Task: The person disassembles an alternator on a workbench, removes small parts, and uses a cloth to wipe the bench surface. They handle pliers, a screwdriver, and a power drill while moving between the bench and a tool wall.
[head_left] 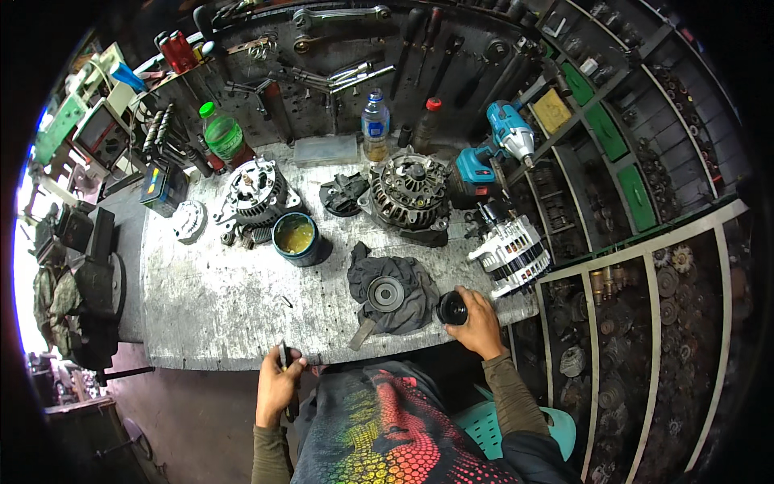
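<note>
1. Head view: the right hand (pixel 480 327) is gripping a black round part (pixel 452 308), fingers and thumb curling round its side.
2. It is holding this just right of a dark cloth (pixel 417 280), where a grey disc (pixel 385 294) is lying, nearer than the left hand (pixel 276 387).
3. That hand is pinching a slim dark tool (pixel 284 355), pointing away from the body.

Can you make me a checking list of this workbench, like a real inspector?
Surface: grey bench, scuffed and stained.
Things at hand: black round part; ringed disc on dark cloth.
Clutter: three bottles, tub of yellowish stuff, three finned metal units, teal power tool.
Left hand: holds a slim object, kind unclear.
Right hand: grips the black round part.
Cables: nothing clearly seen.
Surroundings: tools on back wall, shelves of parts at right.
</note>
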Demonstrator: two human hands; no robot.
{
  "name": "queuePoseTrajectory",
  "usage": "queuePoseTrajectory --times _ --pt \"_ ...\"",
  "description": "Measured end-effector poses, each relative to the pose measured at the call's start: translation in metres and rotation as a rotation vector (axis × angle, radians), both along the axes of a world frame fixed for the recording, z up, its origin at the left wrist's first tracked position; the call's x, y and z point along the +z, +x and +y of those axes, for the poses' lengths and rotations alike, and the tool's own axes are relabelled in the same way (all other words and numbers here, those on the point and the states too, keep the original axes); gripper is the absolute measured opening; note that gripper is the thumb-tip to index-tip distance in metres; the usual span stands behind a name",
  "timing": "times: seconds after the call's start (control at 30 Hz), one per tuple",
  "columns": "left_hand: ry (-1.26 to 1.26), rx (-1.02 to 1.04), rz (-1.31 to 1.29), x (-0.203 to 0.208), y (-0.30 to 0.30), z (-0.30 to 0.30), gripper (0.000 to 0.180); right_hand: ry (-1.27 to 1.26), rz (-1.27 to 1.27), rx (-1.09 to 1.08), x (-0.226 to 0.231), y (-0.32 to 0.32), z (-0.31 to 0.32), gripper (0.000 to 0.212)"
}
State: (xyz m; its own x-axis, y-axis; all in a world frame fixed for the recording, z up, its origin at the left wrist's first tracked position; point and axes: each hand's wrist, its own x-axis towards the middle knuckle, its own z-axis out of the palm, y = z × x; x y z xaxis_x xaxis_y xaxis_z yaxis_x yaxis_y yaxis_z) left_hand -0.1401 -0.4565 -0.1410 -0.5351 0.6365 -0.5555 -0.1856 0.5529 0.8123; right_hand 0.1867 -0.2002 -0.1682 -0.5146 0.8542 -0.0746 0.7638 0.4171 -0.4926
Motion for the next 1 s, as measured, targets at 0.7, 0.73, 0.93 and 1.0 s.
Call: queuePoseTrajectory --times 0.7,0.73,0.93,1.0 --pt "0.124 0.132 0.085 -0.017 -0.070 -0.121 0.017 -0.260 0.257 0.434 0.013 -0.176 -0.175 0.020" --pt "0.135 0.153 0.062 -0.020 -0.069 -0.128 0.017 -0.258 0.208 0.495 0.010 -0.178 -0.180 0.020" --pt "0.104 0.339 -0.019 -0.040 -0.067 -0.176 0.016 -0.086 0.090 0.509 -0.006 -0.201 -0.163 0.016" --pt "0.077 0.413 -0.002 -0.040 -0.065 -0.188 0.015 0.003 0.149 0.462 -0.012 -0.223 -0.145 0.016"
